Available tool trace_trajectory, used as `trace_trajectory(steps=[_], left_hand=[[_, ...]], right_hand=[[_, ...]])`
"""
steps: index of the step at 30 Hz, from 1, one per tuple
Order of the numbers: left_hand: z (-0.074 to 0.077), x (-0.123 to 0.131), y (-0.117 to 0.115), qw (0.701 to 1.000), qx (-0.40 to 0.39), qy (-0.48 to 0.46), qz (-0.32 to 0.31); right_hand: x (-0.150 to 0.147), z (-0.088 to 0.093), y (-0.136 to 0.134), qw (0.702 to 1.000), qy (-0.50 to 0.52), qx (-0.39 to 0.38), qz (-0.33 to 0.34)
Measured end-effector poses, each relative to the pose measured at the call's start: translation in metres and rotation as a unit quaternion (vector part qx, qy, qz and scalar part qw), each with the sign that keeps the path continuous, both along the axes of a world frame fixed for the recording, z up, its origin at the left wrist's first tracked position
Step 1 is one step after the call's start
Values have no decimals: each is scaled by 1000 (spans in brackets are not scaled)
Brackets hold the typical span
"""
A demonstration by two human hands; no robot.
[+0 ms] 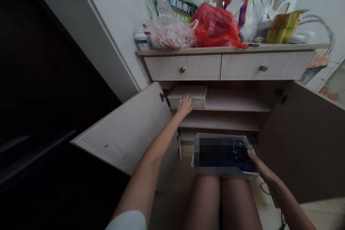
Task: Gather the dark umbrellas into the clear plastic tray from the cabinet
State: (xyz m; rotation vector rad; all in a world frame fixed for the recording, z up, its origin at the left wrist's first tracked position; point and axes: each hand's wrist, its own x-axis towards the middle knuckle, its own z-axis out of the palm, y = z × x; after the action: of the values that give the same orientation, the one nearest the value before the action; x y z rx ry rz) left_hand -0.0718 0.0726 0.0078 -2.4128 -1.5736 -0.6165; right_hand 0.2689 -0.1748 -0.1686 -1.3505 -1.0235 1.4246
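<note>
My left hand [185, 104] reaches into the open cabinet, its fingers extended over the front of a white storage box [185, 91]. That box sits at the left end of the upper shelf and carries a small label on its front. A translucent plastic bin [223, 136] rests on my knees, with dark folded cloth [239, 151] inside; part of its contents is blurred out. My right hand [252, 155] grips the bin's right rim, the thumb showing on the inner side.
Cabinet doors stand open at the left [129, 125] and right [304, 143]. Two drawers with round knobs sit above the shelves. On the cabinet top [229, 49] are a red plastic bag [215, 25], an oat package [180, 0], a white bottle [142, 40] and a yellow pack [283, 27].
</note>
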Motion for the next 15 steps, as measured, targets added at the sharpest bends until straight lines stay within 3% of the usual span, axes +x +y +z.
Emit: trace_trajectory(steps=[2,5,10,15], left_hand=[[1,16,29,999,-14,43,16],[-9,36,48,998,-27,47,42],[-23,59,49,998,-16,39,37],[-23,75,50,1000,-24,20,-1]], right_hand=[[-4,12,-7,1000,-7,-2,-14],[-6,24,-14,999,-17,-14,-39],[-1,22,-14,999,-10,-16,-43],[-4,17,-11,999,-12,-9,-29]])
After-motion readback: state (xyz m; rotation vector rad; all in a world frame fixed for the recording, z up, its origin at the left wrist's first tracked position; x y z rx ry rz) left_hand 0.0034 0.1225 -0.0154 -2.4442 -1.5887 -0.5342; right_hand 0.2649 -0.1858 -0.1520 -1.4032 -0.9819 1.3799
